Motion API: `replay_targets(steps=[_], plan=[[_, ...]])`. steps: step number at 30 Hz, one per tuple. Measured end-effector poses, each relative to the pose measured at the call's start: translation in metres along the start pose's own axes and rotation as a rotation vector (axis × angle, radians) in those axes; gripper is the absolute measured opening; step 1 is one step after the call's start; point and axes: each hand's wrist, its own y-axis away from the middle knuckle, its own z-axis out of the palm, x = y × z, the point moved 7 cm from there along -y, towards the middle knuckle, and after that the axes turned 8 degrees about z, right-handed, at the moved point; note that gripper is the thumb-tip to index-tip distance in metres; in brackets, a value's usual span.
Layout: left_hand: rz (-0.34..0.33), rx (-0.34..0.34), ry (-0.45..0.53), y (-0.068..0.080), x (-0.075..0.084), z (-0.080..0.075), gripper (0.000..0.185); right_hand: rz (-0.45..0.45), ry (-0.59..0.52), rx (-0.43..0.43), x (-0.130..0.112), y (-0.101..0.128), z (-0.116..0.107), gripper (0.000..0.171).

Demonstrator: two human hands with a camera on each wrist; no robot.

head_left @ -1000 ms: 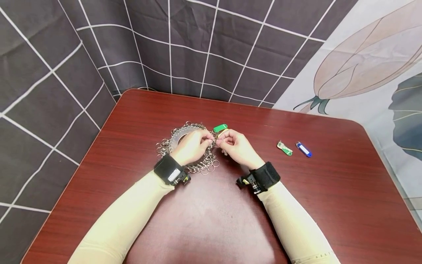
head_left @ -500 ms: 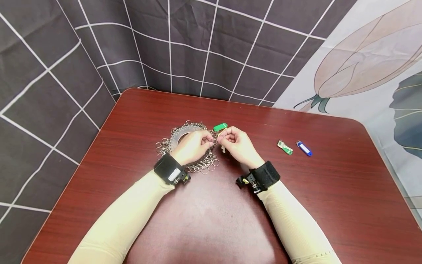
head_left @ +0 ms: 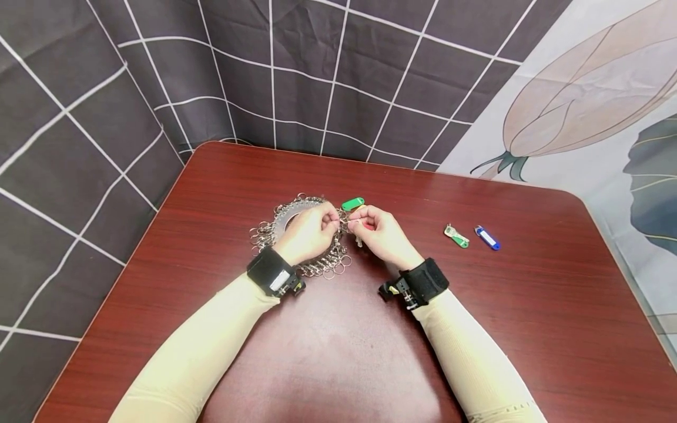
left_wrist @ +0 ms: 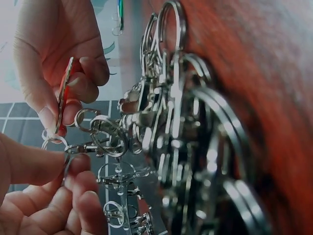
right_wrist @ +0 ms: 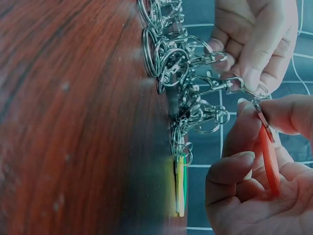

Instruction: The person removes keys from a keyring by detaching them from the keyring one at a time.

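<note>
head view shows both hands meeting over a heap of metal key rings and clasps on the dark red surface. the left hand lies over the right part of the heap, its thumb and forefinger curled and pinching a small clasp that runs off the pile; in the left wrist view that clasp sits right between the thumb tip and the bent fingers. the right hand has its fingers curled too, pinching a thin red key tag edge-on between thumb and fingers, with a small split ring at the tag's top end just touching the clasp's end. a green key tag lies just beyond the two hands, against the heap. well apart to the right lie another green tag with keys and a blue key tag, side by side.
</note>
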Motion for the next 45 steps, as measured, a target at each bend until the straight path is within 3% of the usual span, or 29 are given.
replay_targets(steps=[8, 15, 28, 36, 39, 45], plan=[[0.03, 0.066, 0.035, 0.001, 0.002, -0.004, 0.005, -0.004, 0.038, -0.023, -0.002, 0.0, 0.003, 0.009], [0.012, 0.013, 0.029, 0.001, 0.001, -0.002, 0.004, 0.009, 0.009, -0.035, -0.006, 0.002, 0.003, 0.012], [0.025, -0.094, 0.069, -0.001, 0.001, 0.009, 0.004, -0.005, -0.023, 0.02, -0.001, 0.0, -0.001, 0.01], [0.027, -0.108, 0.005, -0.003, -0.001, 0.01, 0.003, -0.01, 0.012, 0.047, -0.025, 0.009, -0.004, 0.011], [0.026, -0.092, -0.002, -0.003, -0.002, 0.009, 0.004, -0.02, 0.004, 0.037, -0.033, 0.013, -0.004, 0.011], [0.02, -0.001, 0.024, -0.002, 0.0, 0.0, 0.004, 0.002, -0.035, -0.009, -0.01, 0.004, 0.001, 0.011]])
